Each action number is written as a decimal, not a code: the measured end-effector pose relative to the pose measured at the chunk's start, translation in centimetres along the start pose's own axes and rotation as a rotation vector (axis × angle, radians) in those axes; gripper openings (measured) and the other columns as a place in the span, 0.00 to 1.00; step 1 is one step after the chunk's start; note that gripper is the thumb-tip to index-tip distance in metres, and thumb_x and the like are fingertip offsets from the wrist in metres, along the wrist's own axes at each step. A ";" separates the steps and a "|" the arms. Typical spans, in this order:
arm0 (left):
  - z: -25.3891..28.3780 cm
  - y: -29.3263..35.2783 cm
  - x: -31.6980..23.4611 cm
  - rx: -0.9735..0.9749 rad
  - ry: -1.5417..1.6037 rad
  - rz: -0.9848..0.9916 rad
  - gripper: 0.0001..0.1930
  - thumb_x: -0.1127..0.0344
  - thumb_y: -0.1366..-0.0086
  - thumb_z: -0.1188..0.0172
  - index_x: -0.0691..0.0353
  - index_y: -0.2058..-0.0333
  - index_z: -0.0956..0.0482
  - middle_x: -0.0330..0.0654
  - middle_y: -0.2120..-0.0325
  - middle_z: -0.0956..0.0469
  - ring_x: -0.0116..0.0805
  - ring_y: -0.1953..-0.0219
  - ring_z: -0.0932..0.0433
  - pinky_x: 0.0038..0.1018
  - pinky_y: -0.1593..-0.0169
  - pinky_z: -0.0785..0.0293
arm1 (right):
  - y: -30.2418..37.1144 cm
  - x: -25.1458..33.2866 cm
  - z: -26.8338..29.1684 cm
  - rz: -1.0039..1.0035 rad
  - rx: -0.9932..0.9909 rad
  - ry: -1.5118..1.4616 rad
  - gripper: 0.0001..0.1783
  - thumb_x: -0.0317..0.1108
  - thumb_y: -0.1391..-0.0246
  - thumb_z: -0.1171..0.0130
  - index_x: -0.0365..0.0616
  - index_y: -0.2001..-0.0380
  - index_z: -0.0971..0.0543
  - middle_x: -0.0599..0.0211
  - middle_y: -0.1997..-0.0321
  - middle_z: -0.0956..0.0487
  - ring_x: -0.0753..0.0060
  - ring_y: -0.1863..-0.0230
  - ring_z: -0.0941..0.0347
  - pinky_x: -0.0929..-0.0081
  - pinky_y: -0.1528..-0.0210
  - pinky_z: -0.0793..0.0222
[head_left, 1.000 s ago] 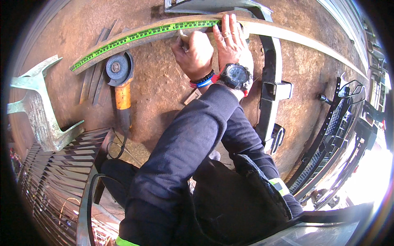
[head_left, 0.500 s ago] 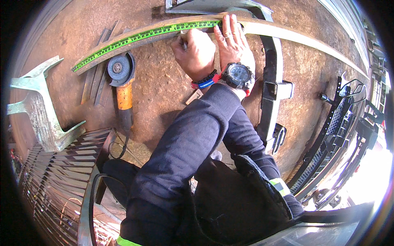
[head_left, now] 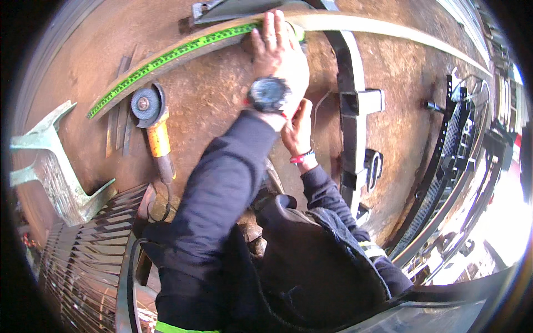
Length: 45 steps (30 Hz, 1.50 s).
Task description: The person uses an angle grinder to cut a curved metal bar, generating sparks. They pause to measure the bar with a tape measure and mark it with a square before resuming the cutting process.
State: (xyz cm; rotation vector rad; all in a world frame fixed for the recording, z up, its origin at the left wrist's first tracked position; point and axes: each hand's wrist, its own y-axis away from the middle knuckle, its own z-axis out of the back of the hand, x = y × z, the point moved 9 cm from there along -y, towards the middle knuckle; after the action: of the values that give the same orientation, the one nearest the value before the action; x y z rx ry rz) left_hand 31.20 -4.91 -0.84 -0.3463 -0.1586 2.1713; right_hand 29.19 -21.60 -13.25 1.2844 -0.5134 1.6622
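Observation:
My left hand [head_left: 280, 61], with a dark wristwatch, lies across a long curved pale bar [head_left: 355, 23]. It presses a tape measure [head_left: 300, 33] there, its fingers stretched over the bar's far edge; the hand hides part of the case. The green tape blade [head_left: 166, 55] runs leftward along the bar. Close under the left wrist is my right hand [head_left: 298, 133], with a red wristband. Its fingers look curled together, and what they hold, if anything, is hidden. The left forearm crosses in front on the left.
An orange angle grinder [head_left: 158, 139] lies left of centre beside narrow metal strips [head_left: 119, 125]. Farther left stands a pale green steel beam piece [head_left: 61, 172] near a slatted metal grate [head_left: 89, 244]. A dark metal frame [head_left: 352, 127] runs beneath the bar, with black mesh parts [head_left: 444, 161] at right.
My right hand has drawn back from the bar, passing under the left wrist to the right and nearer me. My left hand stays on the bar. The whole view has shifted slightly.

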 end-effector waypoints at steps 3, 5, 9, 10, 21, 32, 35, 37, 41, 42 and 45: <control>3.5 2.0 1.4 -0.051 0.194 -0.111 0.25 0.67 0.40 0.45 0.71 0.44 0.29 0.60 0.35 0.38 0.57 0.30 0.45 0.54 0.32 0.44 | 0.4 3.7 -1.0 0.422 0.271 0.639 0.23 0.42 0.51 0.31 0.40 0.58 0.28 0.51 0.60 0.24 0.51 0.58 0.26 0.56 0.55 0.29; 6.4 4.6 1.8 -0.085 0.244 -0.122 0.20 0.70 0.45 0.41 0.66 0.52 0.24 0.51 0.44 0.30 0.51 0.37 0.36 0.51 0.40 0.38 | 1.5 2.7 -0.7 0.357 0.350 0.840 0.29 0.47 0.59 0.27 0.43 0.59 0.26 0.55 0.60 0.25 0.51 0.55 0.28 0.56 0.53 0.31; 9.3 9.1 4.6 0.030 0.372 0.011 0.19 0.74 0.48 0.41 0.63 0.55 0.24 0.48 0.52 0.26 0.51 0.46 0.30 0.47 0.44 0.34 | 4.4 0.6 -0.6 0.346 0.366 0.971 0.25 0.43 0.57 0.29 0.43 0.59 0.26 0.56 0.58 0.25 0.52 0.52 0.30 0.56 0.53 0.32; 9.6 10.1 5.6 0.042 0.413 0.057 0.19 0.75 0.49 0.41 0.63 0.55 0.24 0.48 0.53 0.26 0.51 0.48 0.29 0.46 0.44 0.33 | 4.9 -0.3 -0.7 0.341 0.363 0.996 0.24 0.42 0.56 0.30 0.43 0.59 0.26 0.56 0.58 0.25 0.52 0.52 0.30 0.56 0.53 0.32; 3.6 18.0 10.1 0.335 0.457 0.035 0.23 0.68 0.43 0.39 0.66 0.48 0.27 0.52 0.51 0.26 0.54 0.49 0.28 0.45 0.45 0.30 | 7.5 2.2 -1.3 -0.154 1.025 0.273 0.15 0.41 0.43 0.35 0.37 0.69 0.21 0.65 0.77 0.24 0.77 0.72 0.32 0.69 0.67 0.34; 11.3 8.2 15.8 0.002 0.298 -0.073 0.22 0.69 0.37 0.37 0.62 0.43 0.25 0.49 0.56 0.25 0.45 0.57 0.22 0.36 0.54 0.23 | -0.9 12.9 -6.6 0.162 0.512 0.001 0.16 0.43 0.42 0.34 0.39 0.69 0.20 0.67 0.78 0.27 0.79 0.74 0.35 0.72 0.70 0.35; 11.8 4.7 18.3 -0.134 0.298 -0.092 0.22 0.69 0.39 0.35 0.57 0.45 0.22 0.46 0.55 0.24 0.43 0.56 0.22 0.35 0.51 0.23 | -4.0 13.7 -10.5 0.191 0.369 -0.025 0.18 0.45 0.44 0.32 0.38 0.71 0.20 0.65 0.80 0.26 0.75 0.76 0.34 0.70 0.71 0.34; 11.0 3.0 19.6 -0.189 0.259 -0.140 0.22 0.67 0.40 0.33 0.52 0.46 0.21 0.45 0.52 0.24 0.44 0.53 0.22 0.36 0.48 0.24 | -5.3 12.9 -12.5 0.123 0.322 -0.114 0.20 0.43 0.46 0.30 0.38 0.77 0.25 0.70 0.82 0.28 0.81 0.77 0.38 0.72 0.74 0.38; 9.2 3.5 20.7 -0.142 0.162 -0.243 0.25 0.62 0.41 0.31 0.49 0.44 0.22 0.45 0.43 0.27 0.48 0.48 0.24 0.38 0.44 0.25 | -6.2 11.6 -14.4 0.055 0.314 -0.242 0.23 0.43 0.47 0.29 0.39 0.81 0.27 0.75 0.84 0.31 0.84 0.77 0.41 0.74 0.77 0.41; 9.0 4.0 20.4 -0.127 0.166 -0.265 0.26 0.61 0.41 0.31 0.48 0.43 0.23 0.45 0.42 0.29 0.48 0.47 0.24 0.39 0.43 0.26 | -6.3 11.1 -14.5 0.039 0.307 -0.273 0.23 0.43 0.47 0.28 0.40 0.82 0.27 0.76 0.84 0.32 0.84 0.78 0.41 0.74 0.77 0.41; 7.7 5.2 21.0 -0.061 0.093 -0.297 0.30 0.63 0.41 0.31 0.45 0.39 0.27 0.45 0.38 0.34 0.49 0.45 0.26 0.38 0.43 0.25 | -6.3 10.8 -14.5 -0.003 0.375 -0.228 0.24 0.43 0.47 0.28 0.41 0.83 0.28 0.78 0.84 0.32 0.85 0.78 0.42 0.75 0.78 0.42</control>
State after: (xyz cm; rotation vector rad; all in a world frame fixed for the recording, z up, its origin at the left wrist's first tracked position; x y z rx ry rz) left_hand 13.24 9.18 1.33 -0.4297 -0.2110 1.8562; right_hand 27.04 -2.82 -9.98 1.7603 -0.3400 1.6696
